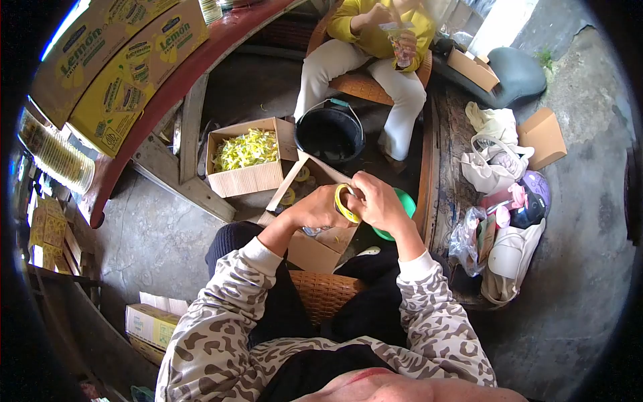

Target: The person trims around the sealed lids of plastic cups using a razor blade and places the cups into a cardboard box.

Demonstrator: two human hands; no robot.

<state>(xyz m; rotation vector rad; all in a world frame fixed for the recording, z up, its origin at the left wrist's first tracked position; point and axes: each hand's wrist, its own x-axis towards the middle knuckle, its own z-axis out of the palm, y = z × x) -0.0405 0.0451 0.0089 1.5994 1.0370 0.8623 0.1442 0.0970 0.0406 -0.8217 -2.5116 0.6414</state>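
Above my lap, my left hand (316,209) is closed around a plastic cup (346,204) with a yellow printed top or band. My right hand (376,206) meets it from the other side, its fingers pinched at the cup's edge; what those fingertips grip is hidden. Beneath both hands an open cardboard box (313,253) holds several cups with yellow tops. A green basin (402,213) shows partly behind my right hand. Farther ahead, a second cardboard box (246,179) is filled with small yellow-and-white wrapped pieces.
A black bucket (329,137) stands past the boxes. Across from me sits a person (365,50) in yellow holding a cup. Printed lemon drink cartons (134,67) and stacked cups (63,157) line the red-edged table at left. Bags (499,167) and a helmet lie at right.
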